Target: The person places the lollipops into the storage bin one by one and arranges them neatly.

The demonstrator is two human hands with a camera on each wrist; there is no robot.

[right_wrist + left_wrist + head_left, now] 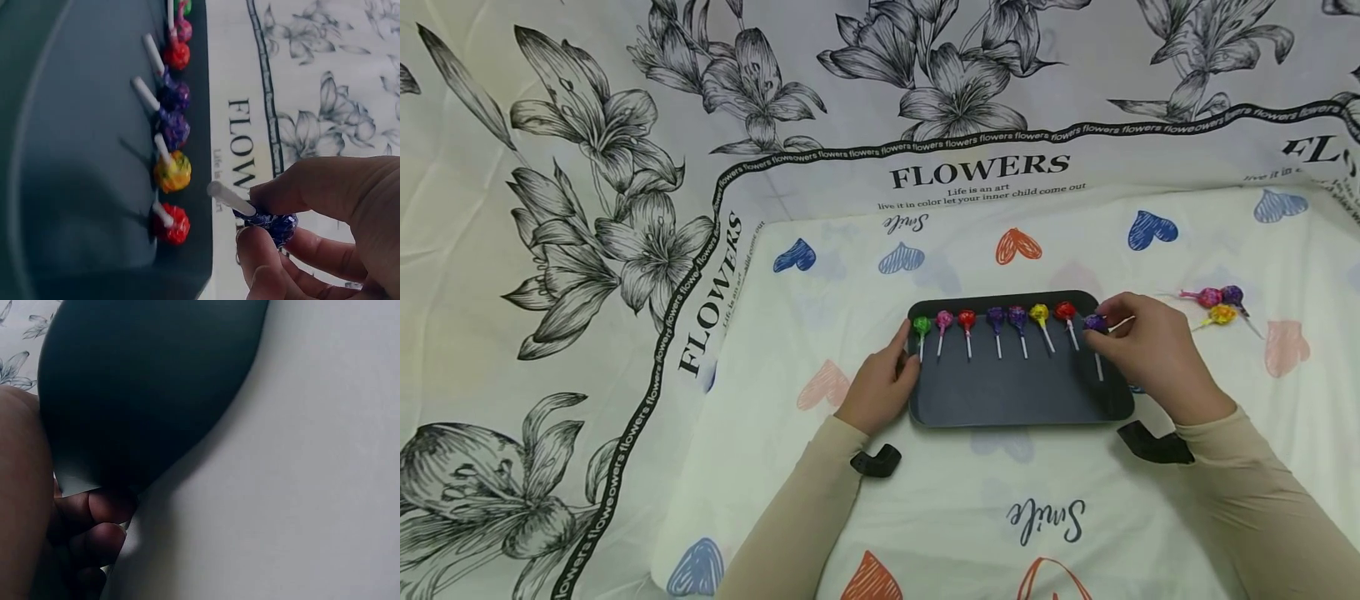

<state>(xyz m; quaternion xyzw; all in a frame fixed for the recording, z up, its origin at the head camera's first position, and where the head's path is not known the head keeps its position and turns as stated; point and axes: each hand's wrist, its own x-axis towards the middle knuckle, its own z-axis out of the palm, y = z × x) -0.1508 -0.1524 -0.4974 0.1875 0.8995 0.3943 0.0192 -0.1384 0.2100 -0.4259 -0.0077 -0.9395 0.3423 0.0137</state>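
Observation:
A dark grey tray bears a row of wrapped lollipops along its far side, sticks toward the person. From the left come a green lollipop, a pink one, a red one, two purple ones, a yellow one and another red one. My right hand pinches a purple lollipop by its wrapped head at the tray's right end, stick downward. At the left edge, my left hand grips the tray, fingers curled at its rim.
Right of the tray, a pink lollipop, a purple one and a yellow one lie bunched on the cloth, which is printed with hearts and flowers. A black strap piece shows at the right wrist.

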